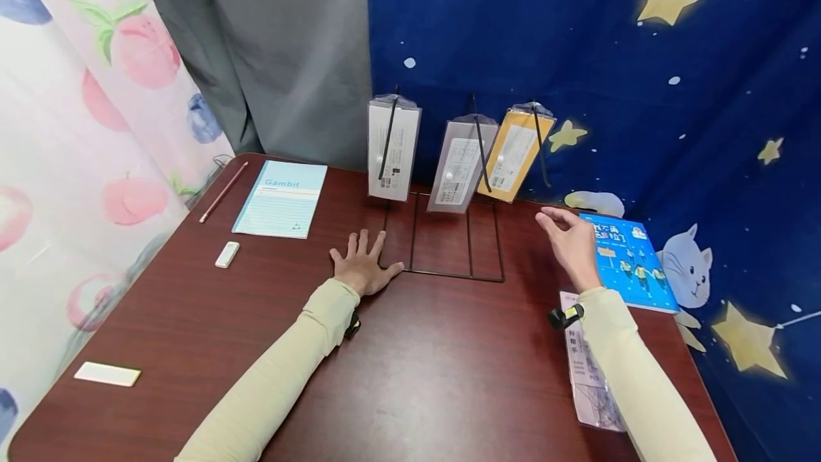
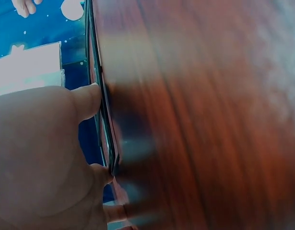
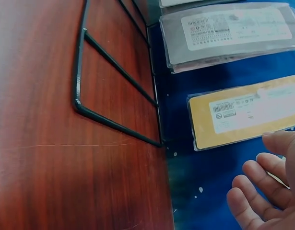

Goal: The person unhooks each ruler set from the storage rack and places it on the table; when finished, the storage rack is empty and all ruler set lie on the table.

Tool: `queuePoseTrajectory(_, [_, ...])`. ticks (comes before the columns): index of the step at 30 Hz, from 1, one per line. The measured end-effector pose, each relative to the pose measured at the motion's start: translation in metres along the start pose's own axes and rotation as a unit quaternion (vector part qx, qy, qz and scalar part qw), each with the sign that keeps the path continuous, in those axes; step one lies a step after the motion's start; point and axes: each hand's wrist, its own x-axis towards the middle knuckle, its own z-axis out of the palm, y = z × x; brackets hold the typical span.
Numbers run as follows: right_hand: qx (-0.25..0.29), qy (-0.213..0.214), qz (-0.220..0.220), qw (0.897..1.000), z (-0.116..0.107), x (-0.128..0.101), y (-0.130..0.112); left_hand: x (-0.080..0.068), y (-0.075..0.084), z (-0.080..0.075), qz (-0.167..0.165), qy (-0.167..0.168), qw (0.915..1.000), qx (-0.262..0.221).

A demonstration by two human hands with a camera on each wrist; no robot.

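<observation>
A black wire rack (image 1: 442, 241) stands at the back of the brown table (image 1: 410, 355), with three packets hung on its hooks: a white one (image 1: 391, 148), a grey one (image 1: 460, 171) and a yellow one (image 1: 513, 152). My left hand (image 1: 363, 262) lies flat and spread on the table, its thumb against the rack's left base wire (image 2: 103, 120). My right hand (image 1: 571, 242) hovers open right of the rack, below the yellow packet (image 3: 243, 115), holding nothing. The grey packet (image 3: 229, 33) hangs beside the yellow one.
A blue book (image 1: 630, 262) lies behind the right hand. A clear packet (image 1: 586, 369) sits under the right forearm. At the left lie a light-blue notebook (image 1: 282, 198), a pencil (image 1: 222, 192), a white eraser (image 1: 227, 254) and a white card (image 1: 107, 374).
</observation>
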Motion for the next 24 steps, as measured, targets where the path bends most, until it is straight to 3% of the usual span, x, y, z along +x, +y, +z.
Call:
queuePoseTrajectory(6, [0.016, 0.013, 0.008, 1.0, 0.01, 0.017, -0.003, -0.005, 0.001, -0.002, 0.01, 0.013, 0.9998, -0.008])
queuePoseTrajectory(11, [0.018, 0.036, -0.01, 0.999, 0.018, 0.032, -0.007, -0.008, 0.002, -0.005, 0.014, 0.023, 0.9996, -0.008])
queuePoseTrajectory(18, [0.057, 0.05, 0.006, 0.997, 0.027, 0.052, -0.02, -0.002, -0.002, -0.002, 0.009, 0.009, 0.9999, 0.005])
queuePoseTrajectory(24, [0.082, 0.053, 0.01, 0.995, 0.029, 0.065, -0.028, -0.008, -0.001, -0.004, 0.008, 0.021, 0.9998, -0.001])
